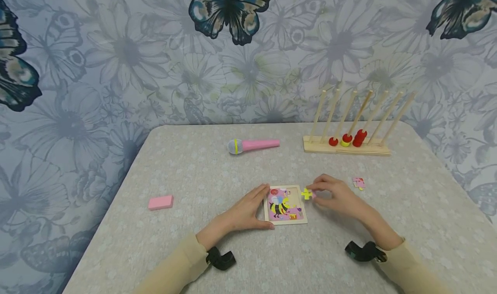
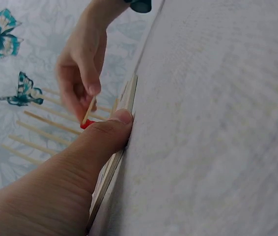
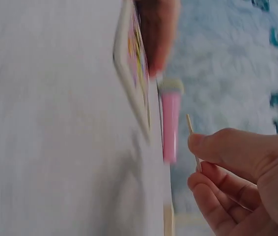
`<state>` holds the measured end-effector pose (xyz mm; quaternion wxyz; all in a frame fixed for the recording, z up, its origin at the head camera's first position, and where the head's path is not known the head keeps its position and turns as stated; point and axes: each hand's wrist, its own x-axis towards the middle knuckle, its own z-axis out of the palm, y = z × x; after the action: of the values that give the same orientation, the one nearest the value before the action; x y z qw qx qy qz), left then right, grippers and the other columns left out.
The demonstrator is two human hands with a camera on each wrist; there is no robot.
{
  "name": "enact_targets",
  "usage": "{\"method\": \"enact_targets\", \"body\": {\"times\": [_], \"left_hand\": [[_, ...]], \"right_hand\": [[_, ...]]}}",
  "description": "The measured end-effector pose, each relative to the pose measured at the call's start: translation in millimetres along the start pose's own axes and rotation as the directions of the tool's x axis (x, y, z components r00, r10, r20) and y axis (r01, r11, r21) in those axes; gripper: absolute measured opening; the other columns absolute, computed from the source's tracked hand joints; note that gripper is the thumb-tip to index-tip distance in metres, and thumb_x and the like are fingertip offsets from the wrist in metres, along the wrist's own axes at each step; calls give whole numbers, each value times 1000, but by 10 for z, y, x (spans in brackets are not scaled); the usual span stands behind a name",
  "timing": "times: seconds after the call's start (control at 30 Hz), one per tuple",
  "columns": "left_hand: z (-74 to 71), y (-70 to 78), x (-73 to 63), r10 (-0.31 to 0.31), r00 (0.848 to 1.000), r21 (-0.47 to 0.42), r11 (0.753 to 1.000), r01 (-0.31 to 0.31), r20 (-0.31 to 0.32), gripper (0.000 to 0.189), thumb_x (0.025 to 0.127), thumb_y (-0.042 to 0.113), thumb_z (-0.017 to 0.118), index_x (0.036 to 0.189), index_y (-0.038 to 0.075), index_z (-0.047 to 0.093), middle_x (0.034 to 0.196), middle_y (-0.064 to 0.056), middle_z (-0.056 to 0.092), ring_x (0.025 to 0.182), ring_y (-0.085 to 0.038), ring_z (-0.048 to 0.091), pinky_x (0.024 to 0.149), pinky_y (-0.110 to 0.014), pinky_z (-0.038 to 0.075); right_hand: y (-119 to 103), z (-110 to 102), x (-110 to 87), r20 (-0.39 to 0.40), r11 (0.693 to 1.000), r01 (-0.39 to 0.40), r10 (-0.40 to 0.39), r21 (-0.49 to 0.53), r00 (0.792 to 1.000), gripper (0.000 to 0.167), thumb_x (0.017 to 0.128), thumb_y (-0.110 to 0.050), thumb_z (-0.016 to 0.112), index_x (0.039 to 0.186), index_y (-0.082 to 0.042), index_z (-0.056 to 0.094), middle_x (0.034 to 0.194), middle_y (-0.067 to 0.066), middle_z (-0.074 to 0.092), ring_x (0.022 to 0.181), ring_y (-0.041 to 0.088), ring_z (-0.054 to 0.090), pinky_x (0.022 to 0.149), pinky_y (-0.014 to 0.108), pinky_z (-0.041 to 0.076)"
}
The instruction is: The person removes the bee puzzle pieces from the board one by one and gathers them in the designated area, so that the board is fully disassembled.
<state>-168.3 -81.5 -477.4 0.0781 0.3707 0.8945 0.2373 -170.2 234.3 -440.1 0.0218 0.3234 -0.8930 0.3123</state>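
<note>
A small wooden jigsaw puzzle board (image 1: 282, 207) with a bee picture lies on the table. My left hand (image 1: 242, 212) holds it at the left side, its thumb (image 2: 112, 129) along the near edge and its fingers at the far left corner. Just off the board's right side, my right hand (image 1: 339, 197) pinches a yellow and pink puzzle piece (image 1: 306, 194) between thumb and fingers. Seen edge-on in the right wrist view, that piece (image 3: 189, 123) is thin and raised above the table. Another pink puzzle piece (image 1: 359, 183) lies to the right, beyond the right hand.
Behind the board lies a pink toy microphone (image 1: 260, 144). A wooden peg stand (image 1: 322, 147) with red and yellow beads stands at the back right. A pink block (image 1: 161, 202) sits on the left of the cloth-covered table (image 1: 194, 169). A butterfly-patterned wall (image 1: 252, 82) rises behind.
</note>
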Motion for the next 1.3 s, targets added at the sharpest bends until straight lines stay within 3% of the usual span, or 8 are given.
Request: {"method": "enact_targets", "body": {"times": [0.23, 0.4, 0.77, 0.93, 1.2, 1.3], "left_hand": [[4, -6, 2, -1, 1000, -4, 1000, 1, -4, 109, 76, 60, 69, 149, -2, 18, 154, -17, 18, 141, -24, 15, 112, -37, 18], [21, -13, 5, -9, 1000, -12, 1000, 9, 8, 109, 76, 62, 68, 150, 0, 17, 155, -14, 17, 141, -22, 13, 113, -35, 16], [19, -20, 7, -6, 1000, -21, 1000, 6, 3, 108, 76, 61, 68, 150, 0, 17, 154, -15, 17, 141, -23, 14, 113, -36, 18], [22, -20, 4, 4, 1000, -17, 1000, -4, 0, 108, 76, 60, 68, 150, 0, 17, 154, -16, 17, 141, -23, 13, 113, -36, 17], [23, -24, 5, 0, 1000, -19, 1000, 0, -3, 108, 76, 61, 68, 150, 1, 17, 155, -14, 17, 141, -22, 13, 113, -36, 18], [25, -23, 4, -3, 1000, -19, 1000, 3, 3, 109, 76, 62, 67, 150, 1, 17, 155, -14, 17, 141, -22, 13, 113, -36, 18]], "right_hand": [[464, -486, -612, -112, 993, -98, 91, -66, 990, 29, 80, -6, 75, 108, -5, 71, 98, -1, 59, 85, 11, 55, 67, 28, 50], [640, -623, -885, -121, 978, -188, 177, -92, 977, 28, 79, -7, 76, 107, -5, 71, 97, -1, 60, 85, 7, 54, 68, 21, 48], [733, -564, -885, -163, 985, -105, 82, -135, 983, 25, 74, -4, 78, 98, -9, 74, 95, -1, 64, 88, 10, 57, 74, 10, 41], [750, -535, -871, -167, 979, -95, 65, -179, 984, 25, 71, -3, 80, 95, -9, 74, 93, -1, 64, 85, 13, 59, 71, 15, 45], [738, -534, -847, -140, 966, -110, 79, -234, 987, 24, 72, -3, 79, 96, -8, 74, 94, -1, 64, 84, 19, 60, 68, 34, 52], [690, -547, -825, -143, 968, -116, 85, -224, 986, 25, 73, -4, 79, 98, -6, 74, 96, 1, 65, 85, 18, 61, 69, 31, 52]]}}
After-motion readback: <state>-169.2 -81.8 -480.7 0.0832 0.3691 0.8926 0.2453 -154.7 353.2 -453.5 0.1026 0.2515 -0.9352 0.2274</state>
